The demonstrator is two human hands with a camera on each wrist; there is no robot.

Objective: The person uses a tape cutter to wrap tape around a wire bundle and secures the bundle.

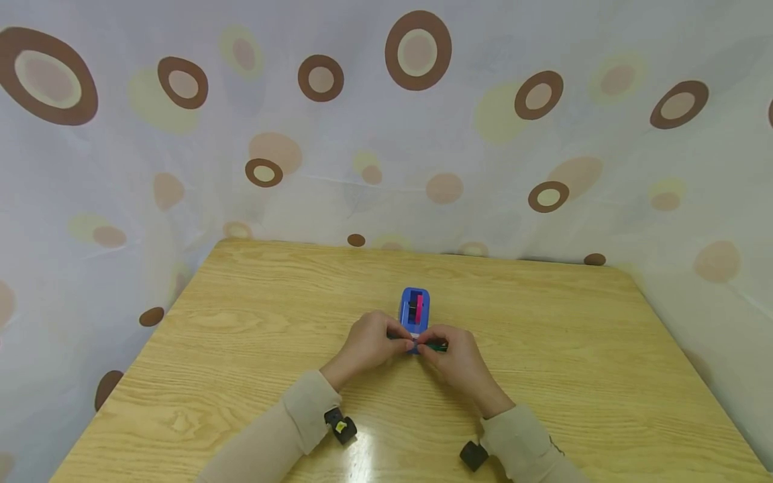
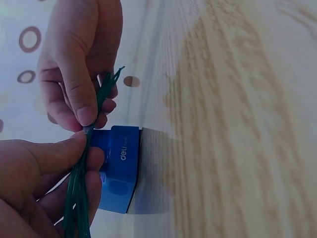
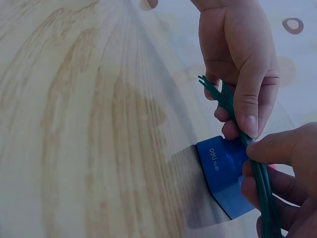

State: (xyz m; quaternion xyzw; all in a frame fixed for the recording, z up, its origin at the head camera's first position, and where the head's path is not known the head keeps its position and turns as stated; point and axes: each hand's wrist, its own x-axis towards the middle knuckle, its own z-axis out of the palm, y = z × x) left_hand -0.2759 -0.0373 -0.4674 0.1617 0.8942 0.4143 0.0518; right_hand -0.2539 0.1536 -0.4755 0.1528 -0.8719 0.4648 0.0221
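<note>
My left hand [image 1: 373, 341] and right hand [image 1: 457, 354] meet over the near end of a blue tape dispenser [image 1: 425, 315]. Between thumb and fingers, both pinch one bundle of thin green strands [image 2: 77, 193]. The thumb tips nearly meet on it. A small pale, shiny bit, like clear tape, shows on the bundle between the thumbs in the left wrist view. Loose strand ends stick out past the left hand [image 3: 250, 54] in the right wrist view and past the right hand [image 2: 79, 59] in the left wrist view. Fingers hide the bundle's middle.
The dispenser stands on a wood-grain table [image 1: 272, 288], a pink roll [image 1: 419, 308] in its well. A pale curtain [image 1: 374, 121] with brown rings hangs behind the table and along its sides. Black wrist cameras [image 1: 341, 426] are strapped at both sleeves.
</note>
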